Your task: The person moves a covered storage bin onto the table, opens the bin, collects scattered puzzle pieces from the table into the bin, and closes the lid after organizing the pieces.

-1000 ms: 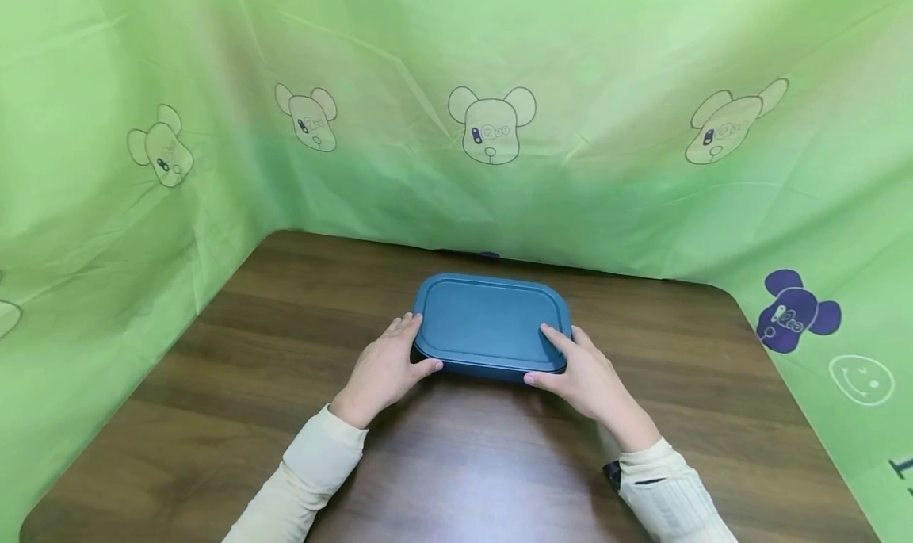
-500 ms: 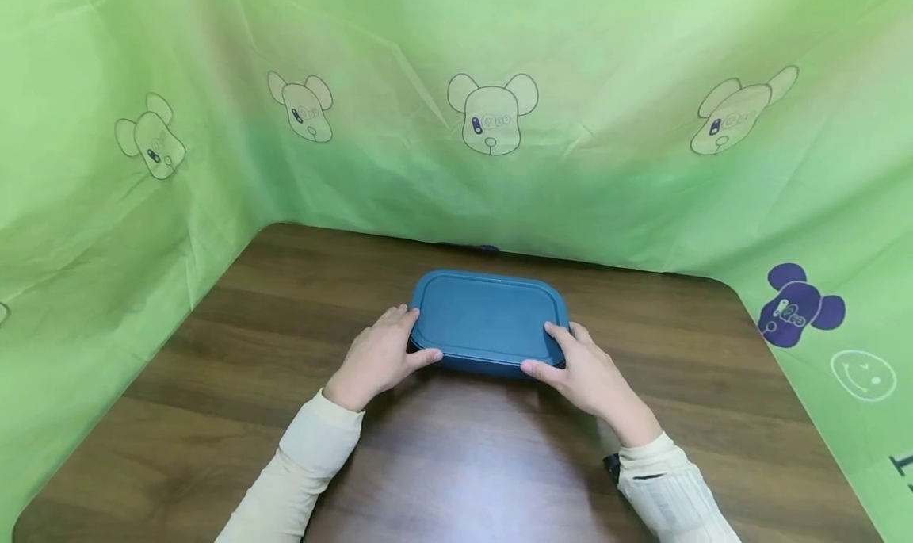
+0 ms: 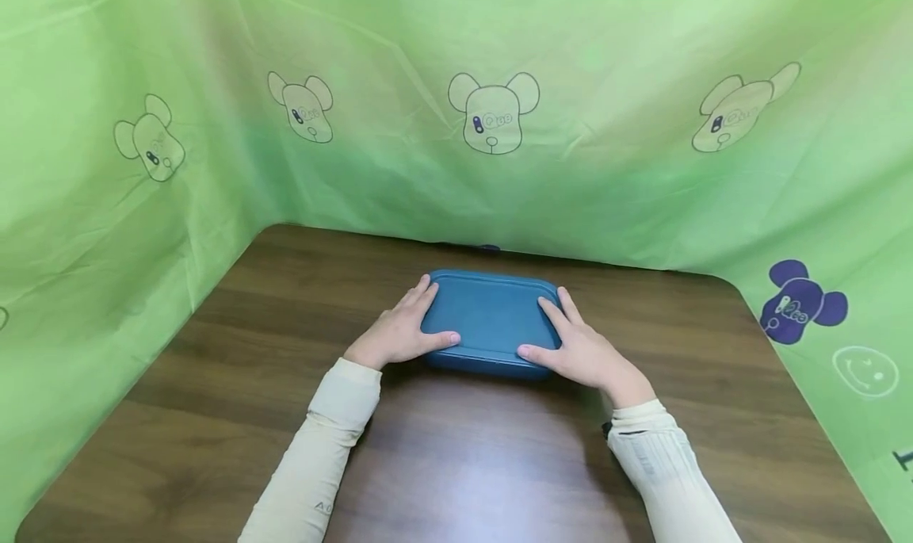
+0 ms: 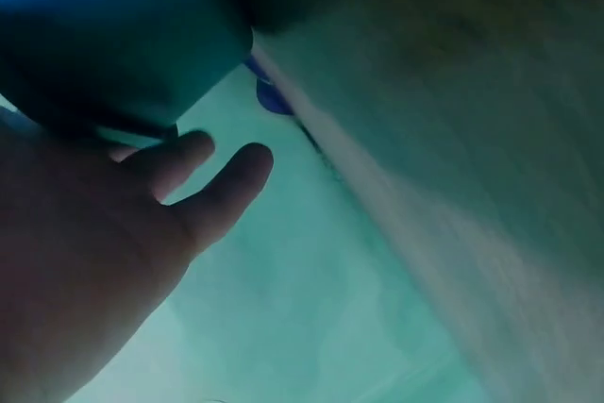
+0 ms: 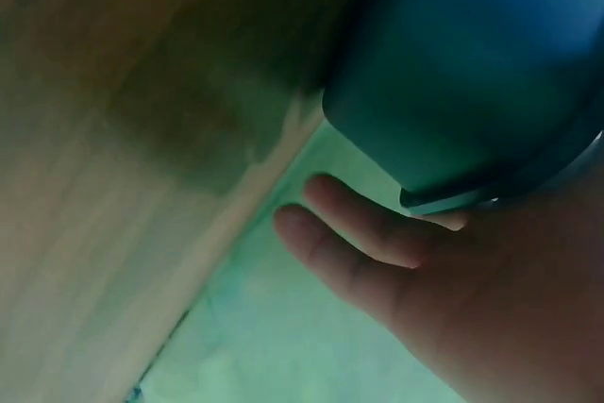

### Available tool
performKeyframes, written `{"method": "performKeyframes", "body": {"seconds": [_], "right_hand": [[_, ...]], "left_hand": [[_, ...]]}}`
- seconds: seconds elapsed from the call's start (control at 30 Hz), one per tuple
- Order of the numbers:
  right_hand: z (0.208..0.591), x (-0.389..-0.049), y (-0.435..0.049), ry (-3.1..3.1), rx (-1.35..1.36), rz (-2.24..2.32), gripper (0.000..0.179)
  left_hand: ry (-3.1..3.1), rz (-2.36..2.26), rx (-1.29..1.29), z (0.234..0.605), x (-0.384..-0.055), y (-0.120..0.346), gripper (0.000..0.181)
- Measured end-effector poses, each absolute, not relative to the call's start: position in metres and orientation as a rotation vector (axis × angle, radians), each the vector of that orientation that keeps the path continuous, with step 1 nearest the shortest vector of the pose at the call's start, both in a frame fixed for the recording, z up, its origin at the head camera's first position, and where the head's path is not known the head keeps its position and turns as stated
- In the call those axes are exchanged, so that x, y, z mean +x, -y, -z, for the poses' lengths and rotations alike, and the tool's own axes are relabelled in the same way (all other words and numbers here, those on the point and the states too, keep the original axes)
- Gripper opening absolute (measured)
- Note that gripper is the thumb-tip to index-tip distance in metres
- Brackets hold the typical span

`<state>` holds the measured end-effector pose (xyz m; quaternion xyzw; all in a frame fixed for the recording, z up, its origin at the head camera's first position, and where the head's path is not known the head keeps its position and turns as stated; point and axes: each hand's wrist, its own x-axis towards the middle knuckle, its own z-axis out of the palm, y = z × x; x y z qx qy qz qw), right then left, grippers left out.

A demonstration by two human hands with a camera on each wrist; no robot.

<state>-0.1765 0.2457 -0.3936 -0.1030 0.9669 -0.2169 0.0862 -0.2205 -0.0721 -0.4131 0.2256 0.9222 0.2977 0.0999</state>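
A blue rectangular food container [image 3: 492,366] stands on the brown wooden table, its flat blue lid [image 3: 492,313] lying on top. My left hand [image 3: 399,329] rests on the lid's left end, thumb on the near rim and the other fingers spread toward the far left corner. On the opposite end, my right hand [image 3: 581,345] touches the lid with its thumb near the front rim and fingers reaching along the right side. The wrist views show the container's side wall [image 4: 123,35], dark and blurred, with extended fingers beside it. What is inside the container is hidden.
The wooden table [image 3: 456,464] has rounded corners. A green cloth [image 3: 385,178] printed with bear heads hangs behind it and along both sides.
Both hands have shifted from the container's ends up onto the lid, moving farther away from me and slightly inward. The container stays at nearly the same place.
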Motion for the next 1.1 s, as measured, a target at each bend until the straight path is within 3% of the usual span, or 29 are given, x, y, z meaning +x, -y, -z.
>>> {"method": "performKeyframes", "body": {"seconds": [0.53, 1.1], "right_hand": [[0.397, -0.167, -0.26, -2.825, -0.28, 0.79, 0.1], [0.395, -0.167, -0.259, -2.776, -0.204, 0.857, 0.103]], "left_hand": [[-2.617, -0.942, 0.674, 0.412, -0.22, 0.062, 0.098], [-2.612, -0.962, 0.679, 0.411, -0.219, 0.061, 0.097]]}}
